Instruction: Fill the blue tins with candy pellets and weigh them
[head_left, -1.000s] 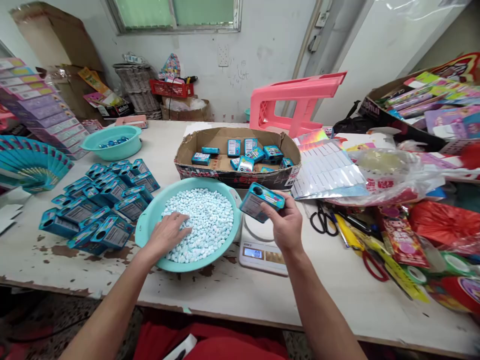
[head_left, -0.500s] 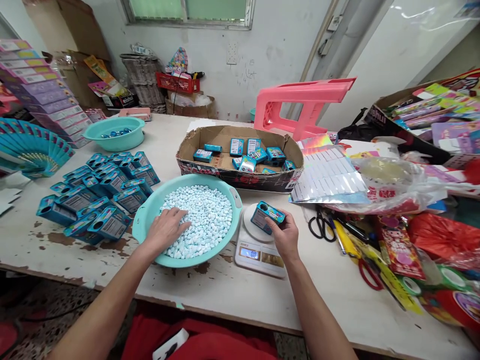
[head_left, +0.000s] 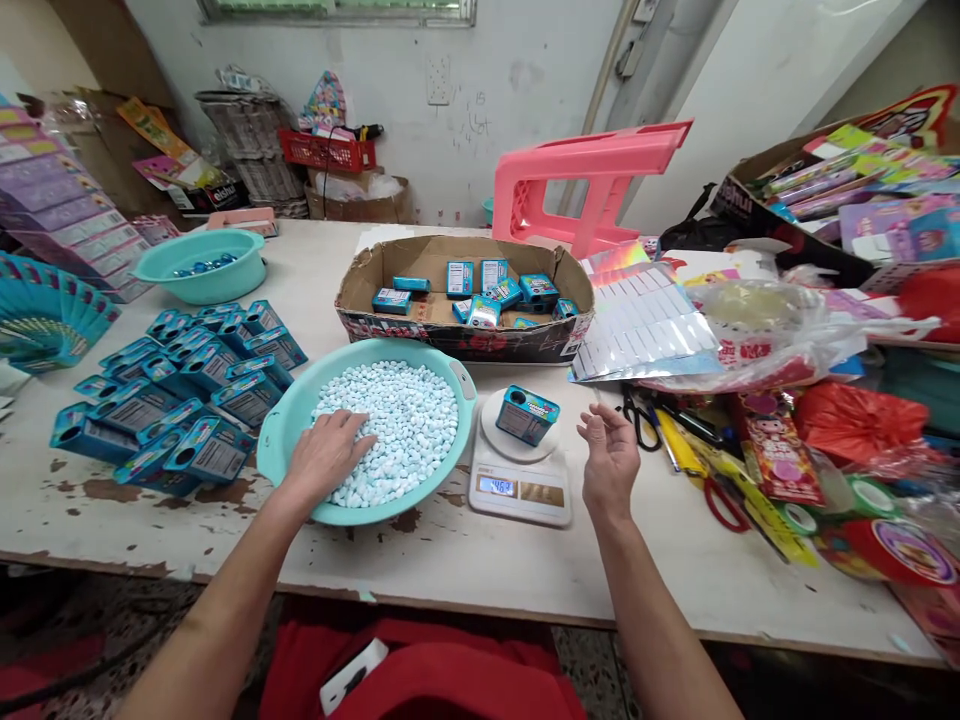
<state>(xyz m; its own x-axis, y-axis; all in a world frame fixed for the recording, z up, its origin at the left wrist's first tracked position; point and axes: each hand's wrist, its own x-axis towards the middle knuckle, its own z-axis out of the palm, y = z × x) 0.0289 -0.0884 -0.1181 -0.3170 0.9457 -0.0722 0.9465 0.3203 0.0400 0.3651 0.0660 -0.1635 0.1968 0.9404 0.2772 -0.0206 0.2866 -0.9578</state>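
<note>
My left hand (head_left: 327, 456) rests on the pale blue and white candies (head_left: 397, 430), fingers outstretched, at the left side of a turquoise basin (head_left: 281, 425). A small blue candy box (head_left: 526, 416) stands alone on the round plate of a white kitchen scale (head_left: 520, 508), whose display is lit. To the right of the scale, my right hand (head_left: 610, 462) is raised with its fingers loosely apart and nothing in them. Several similar blue boxes (head_left: 187, 390), some with round holes on top, stand grouped left of the basin.
Behind the basin is a cardboard tray (head_left: 465, 345) with blue boxes in it. A pink stool (head_left: 517, 205) lies behind it. Scissors (head_left: 726, 505), tape rolls and plastic bags crowd the right side. A smaller turquoise bowl (head_left: 202, 285) sits at the back left.
My right hand has let go of the blue box, which now stands on the scale, and has moved right. The display reading has changed from zero. My left hand stays on the candies.
</note>
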